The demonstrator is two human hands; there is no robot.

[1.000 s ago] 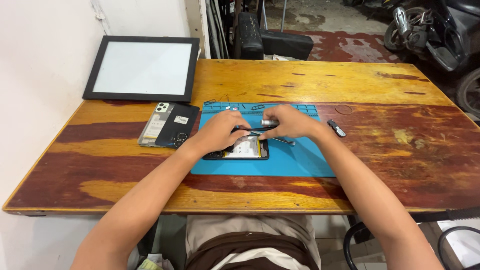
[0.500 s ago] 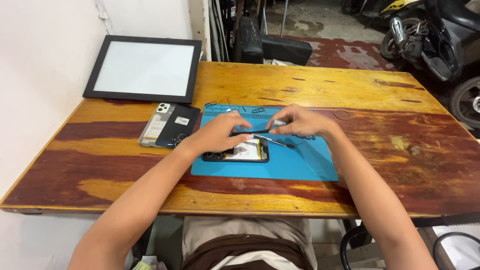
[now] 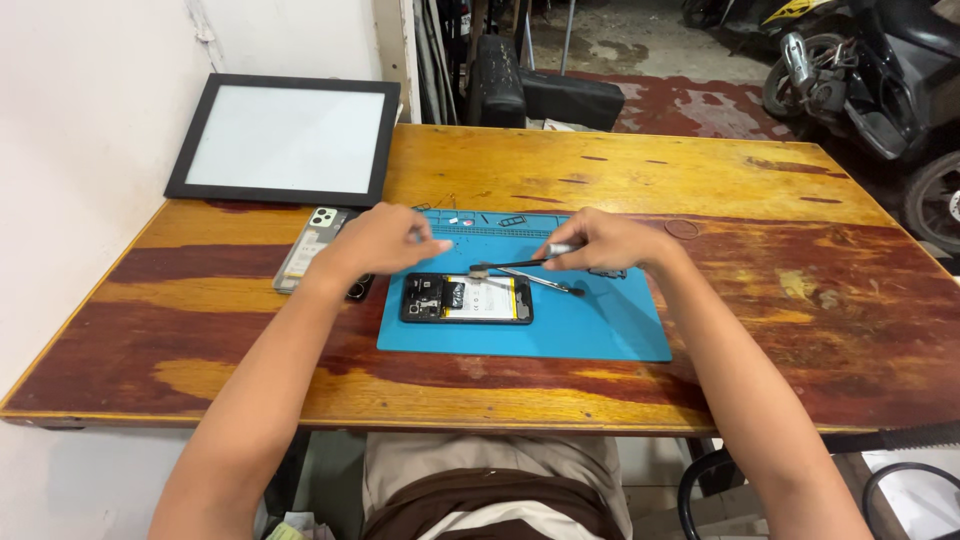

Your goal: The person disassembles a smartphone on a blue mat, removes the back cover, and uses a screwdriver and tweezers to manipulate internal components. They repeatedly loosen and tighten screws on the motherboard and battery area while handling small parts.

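Soft, even daylight, faint shadows, mild glare on the glossy table (image 3: 620, 170), sharp focus, slight wide-angle edge bending.

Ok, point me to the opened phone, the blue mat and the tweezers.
opened phone (image 3: 466, 298), head view, on its exposed battery.
blue mat (image 3: 600, 330), head view, bare part right of the phone.
tweezers (image 3: 512, 265), head view, mid-shaft, held by the right hand (image 3: 600, 243).

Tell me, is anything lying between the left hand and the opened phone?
Nothing visible. The left hand hovers just up and left of the phone over bare blue mat; the right hand holds tweezers above the phone.
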